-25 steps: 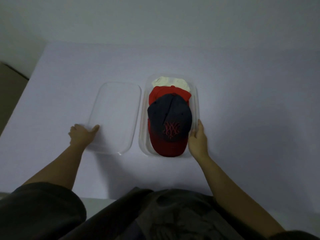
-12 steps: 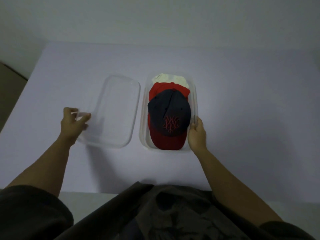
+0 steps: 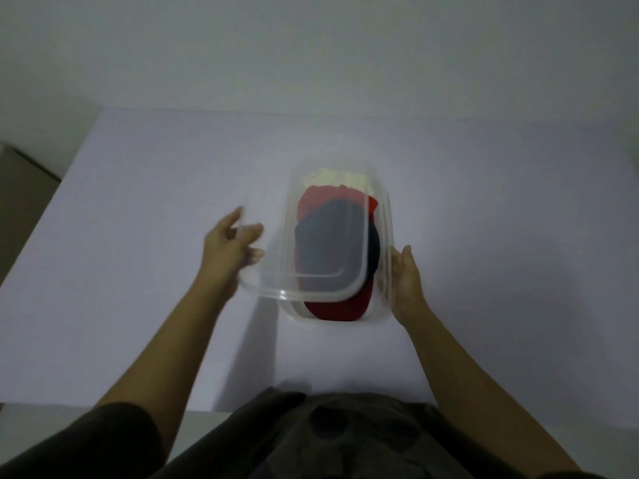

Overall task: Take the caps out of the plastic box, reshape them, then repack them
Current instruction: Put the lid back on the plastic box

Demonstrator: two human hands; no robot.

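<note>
A clear plastic box [image 3: 380,316] stands on the white table and holds a stack of caps: a navy cap with a red brim [image 3: 342,305] on top, a red cap [image 3: 371,205] under it, a cream cap [image 3: 332,176] at the far end. My left hand [image 3: 228,243] grips the left edge of the clear lid [image 3: 304,288], which hangs tilted over the box's left and middle part. My right hand [image 3: 406,281] rests with straight fingers against the box's right wall.
The white table [image 3: 138,254] spreads wide around the box. Its left edge drops off toward a brown floor [image 3: 20,202]. A pale wall rises behind the table's far edge. My dark clothing fills the bottom of the view.
My left hand has lifted the lid off the table and carried it rightward over the box. The right hand has stayed at the box's right side.
</note>
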